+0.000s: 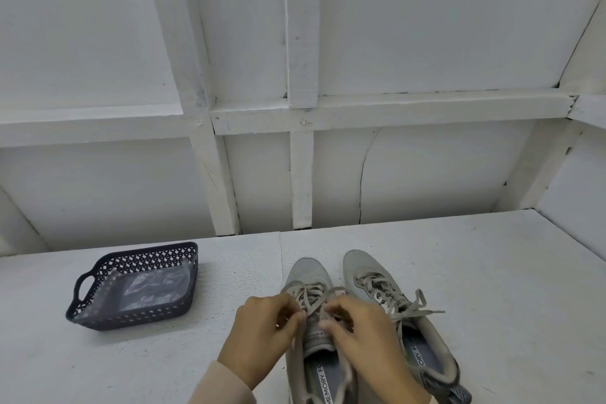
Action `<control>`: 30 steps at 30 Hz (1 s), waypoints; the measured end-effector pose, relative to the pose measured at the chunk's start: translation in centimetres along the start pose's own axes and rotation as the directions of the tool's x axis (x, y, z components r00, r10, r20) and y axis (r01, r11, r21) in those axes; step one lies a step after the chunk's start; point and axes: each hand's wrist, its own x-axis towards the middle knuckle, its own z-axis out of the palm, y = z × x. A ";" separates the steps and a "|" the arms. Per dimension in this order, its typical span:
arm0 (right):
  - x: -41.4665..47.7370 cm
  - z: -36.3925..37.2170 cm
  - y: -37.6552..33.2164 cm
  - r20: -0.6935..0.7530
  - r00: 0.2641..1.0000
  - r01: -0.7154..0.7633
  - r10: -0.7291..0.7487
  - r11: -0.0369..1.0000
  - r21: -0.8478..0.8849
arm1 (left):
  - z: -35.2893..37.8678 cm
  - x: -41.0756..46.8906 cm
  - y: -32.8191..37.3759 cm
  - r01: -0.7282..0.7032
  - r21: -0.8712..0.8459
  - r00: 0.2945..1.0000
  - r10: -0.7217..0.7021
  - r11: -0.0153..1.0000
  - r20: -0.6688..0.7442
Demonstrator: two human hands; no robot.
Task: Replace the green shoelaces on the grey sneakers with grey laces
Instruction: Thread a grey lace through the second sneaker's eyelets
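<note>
Two grey sneakers on the white desk [492, 272], lower centre of frame, side by side, toes toward the top of the frame.

Frame-left sneaker [306, 272]: grey lace [311, 292] criss-crossed through the eyelets, both hands working it above the tongue.
- Left hand [262, 328]: fingers [293, 316] curled, thumb and forefinger clamped on one strand of that lace.
- Right hand [364, 334]: fingers [331, 308] curled as well, clamped on the other strand.
- A loop of the lace arches between the two hands.
- Loose lace ends trail over the shoe opening toward the bottom edge, blurred.
- Insole print reads "MEMORY FO", rest cut off.

Frame-right sneaker [364, 267]: just beside the first, maybe touching at mid-length, can't tell. It's laced with a second lace [410, 310], also grey, knotted near the top eyelets with a loop and ends splayed to the right. Heel runs to the bottom edge of the frame. Neither hand grips this shoe.

Beige sleeve [223, 384] on the left wrist, bottom edge.

Dark perforated basket [147, 248] at lower left, well apart from the shoes, handle cut-out on its left end. Clear plastic bag [154, 289] lies inside; contents can't be made out.

White panelled wall [426, 26] with battens fills the upper half.
</note>
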 end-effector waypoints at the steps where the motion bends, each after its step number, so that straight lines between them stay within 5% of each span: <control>1: 0.3 -0.1 0.4 -0.008 1.000 -0.012 0.012 0.999 0.052 | -0.2 0.0 -0.2 0.007 -0.046 1.000 -0.006 0.999 0.015; 10: 1.6 -0.5 1.4 0.075 0.994 -0.093 0.080 0.978 0.188 | 0.1 0.9 -0.9 0.007 -0.166 1.000 -0.005 0.986 0.011; 22: 2.2 -0.7 1.7 0.159 0.982 0.058 -0.099 0.968 0.246 | 0.6 0.8 -1.5 0.014 -0.299 1.000 -0.017 0.954 -0.008; 30: 2.4 -0.4 2.8 0.212 0.976 -0.037 -0.045 0.929 0.367 | 2.0 0.3 -1.3 -0.090 -0.083 0.996 0.092 0.992 0.021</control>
